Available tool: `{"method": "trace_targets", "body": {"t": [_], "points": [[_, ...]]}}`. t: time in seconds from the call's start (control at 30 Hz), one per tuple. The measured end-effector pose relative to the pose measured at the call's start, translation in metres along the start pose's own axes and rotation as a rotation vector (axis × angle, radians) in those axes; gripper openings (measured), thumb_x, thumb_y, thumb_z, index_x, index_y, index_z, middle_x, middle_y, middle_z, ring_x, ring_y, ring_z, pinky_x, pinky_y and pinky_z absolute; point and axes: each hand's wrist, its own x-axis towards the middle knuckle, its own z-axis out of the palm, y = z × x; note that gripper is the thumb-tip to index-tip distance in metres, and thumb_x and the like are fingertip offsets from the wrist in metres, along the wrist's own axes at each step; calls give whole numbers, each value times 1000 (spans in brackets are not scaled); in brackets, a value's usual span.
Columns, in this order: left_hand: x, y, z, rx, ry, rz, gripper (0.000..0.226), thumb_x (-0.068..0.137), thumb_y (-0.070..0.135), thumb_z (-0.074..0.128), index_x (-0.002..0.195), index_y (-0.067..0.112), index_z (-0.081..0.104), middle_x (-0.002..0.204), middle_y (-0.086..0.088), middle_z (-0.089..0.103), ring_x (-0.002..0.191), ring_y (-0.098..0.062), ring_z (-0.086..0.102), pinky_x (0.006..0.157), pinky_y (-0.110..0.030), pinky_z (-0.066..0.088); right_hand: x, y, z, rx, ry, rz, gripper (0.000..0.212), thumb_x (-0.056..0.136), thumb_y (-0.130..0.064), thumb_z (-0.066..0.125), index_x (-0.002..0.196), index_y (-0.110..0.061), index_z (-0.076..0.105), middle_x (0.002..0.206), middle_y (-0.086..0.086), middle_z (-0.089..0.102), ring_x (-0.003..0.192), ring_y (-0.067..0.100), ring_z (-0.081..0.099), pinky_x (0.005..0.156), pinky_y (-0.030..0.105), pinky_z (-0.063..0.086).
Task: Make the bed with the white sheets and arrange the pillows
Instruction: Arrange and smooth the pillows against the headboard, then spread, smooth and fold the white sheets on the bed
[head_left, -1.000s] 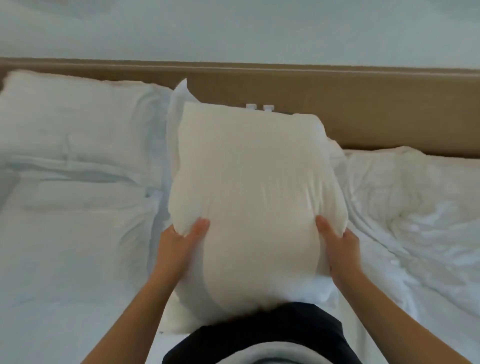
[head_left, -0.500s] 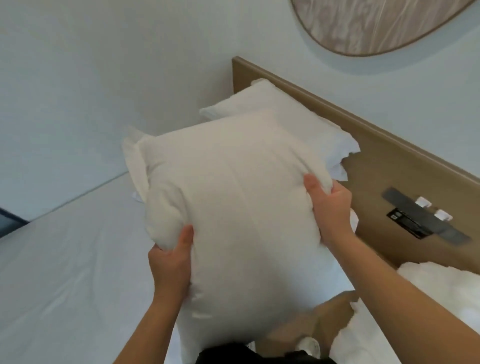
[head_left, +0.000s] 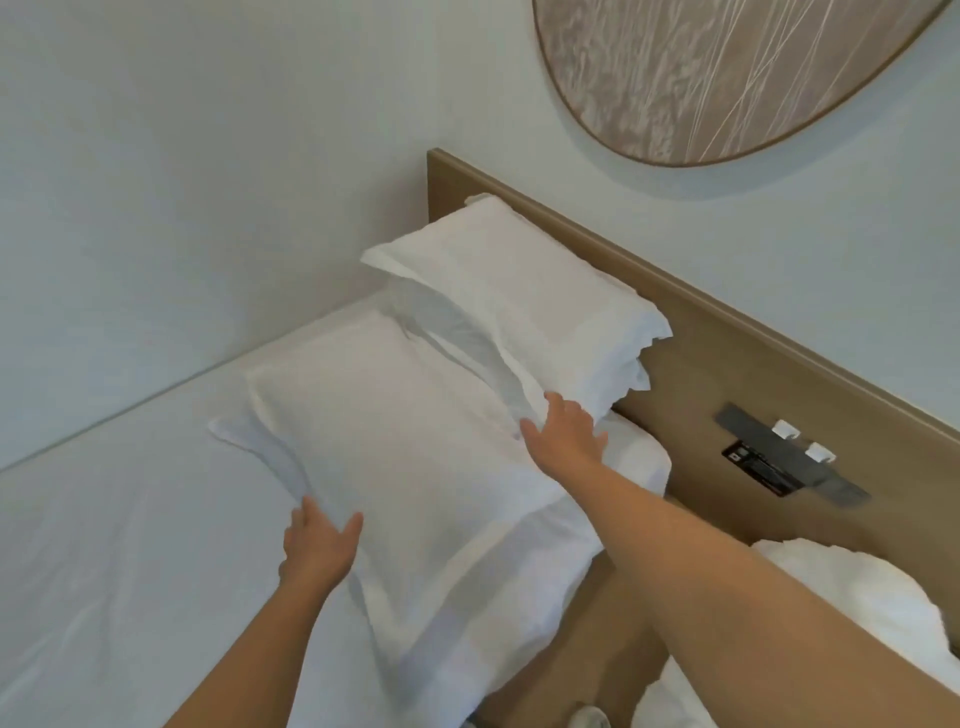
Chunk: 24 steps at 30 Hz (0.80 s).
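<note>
Pillow's down. The front pillow (head_left: 415, 441) that I had in the air between both hands half a second ago now lies flat on the bed sheet (head_left: 130, 545). It sits on the side of the back pillow (head_left: 519, 306) away from the headboard (head_left: 753, 374), and its far edge is tucked against that pillow. The back pillow leans on the headboard as before and hasn't shifted. The grip is gone on both sides. The left hand (head_left: 317, 545) is at the pillow's edge farthest from the headboard, fingers straight and spread, thumb against the fabric, holding nothing. The right hand (head_left: 563, 436) lies flat on the headboard-side corner, fingers splayed wide. Its fingertips are at the seam where the two pillows meet, and I can't tell if they go under the back pillow's flap. So that's a release, then a pat or press, not a carry. For the task, I'd say this bed's pillow pair is basically placed. The front pillow looks skewed relative to the headboard line, and its flange hangs off the mattress edge nearest me, so I'd expect a squaring nudge next. The sheet away from the headboard shows light wrinkles. The rumpled bedding (head_left: 857, 597) further along the headboard past the switch panel (head_left: 789, 452) looks unmade, so the job is far from finished.
</note>
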Motion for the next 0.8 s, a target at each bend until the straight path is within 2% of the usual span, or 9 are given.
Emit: {"method": "trace_targets", "body": {"t": [0.1, 0.2, 0.33, 0.53, 0.63, 0.8], "points": [[-21, 22, 17, 229, -47, 146, 79, 92, 52, 52, 151, 11, 18, 153, -12, 28, 139, -34, 30, 107, -55, 34, -24, 64, 16, -206, -103, 4, 62, 100, -55, 29, 154, -29, 11, 160, 5, 16, 149, 30, 7, 115, 61, 6], [-37, 58, 38, 466, -30, 329, 77, 96, 54, 41, 154, 15, 7, 161, -7, 14, 147, -29, 16, 113, -52, 26, -43, 121, 12, -299, -94, 66, 63, 100, -58, 22, 155, -31, 6, 163, 3, 9, 150, 30, 2, 116, 61, 3], [-64, 111, 83, 703, -73, 525, 73, 99, 53, 32, 155, 17, 1, 163, -7, 3, 149, -29, 4, 116, -53, 15, -71, 198, 2, -358, -73, 168, 64, 98, -61, 21, 154, -34, 7, 164, 4, 9, 150, 31, 3, 117, 61, 4], [-129, 186, 191, 963, -145, 830, 71, 99, 55, 27, 155, 17, 7, 163, -8, 7, 149, -29, 8, 116, -54, 18, -122, 324, -17, -300, -36, 380, 66, 98, -62, 19, 155, -34, 5, 164, 2, 5, 151, 30, 3, 116, 60, 2], [-176, 224, 249, 1034, -215, 952, 69, 99, 57, 23, 155, 20, 8, 163, -7, 2, 150, -29, 3, 118, -54, 14, -149, 386, -31, -263, -39, 487, 65, 98, -61, 14, 155, -33, 1, 164, 1, 2, 151, 30, 1, 117, 59, 1], [-267, 270, 330, 1153, -308, 1186, 65, 99, 57, 22, 153, 22, 13, 163, -6, 3, 150, -29, 1, 119, -54, 12, -187, 471, -46, -169, -48, 659, 62, 100, -57, 21, 154, -30, 7, 161, 3, 15, 149, 30, 11, 116, 60, 10]]}}
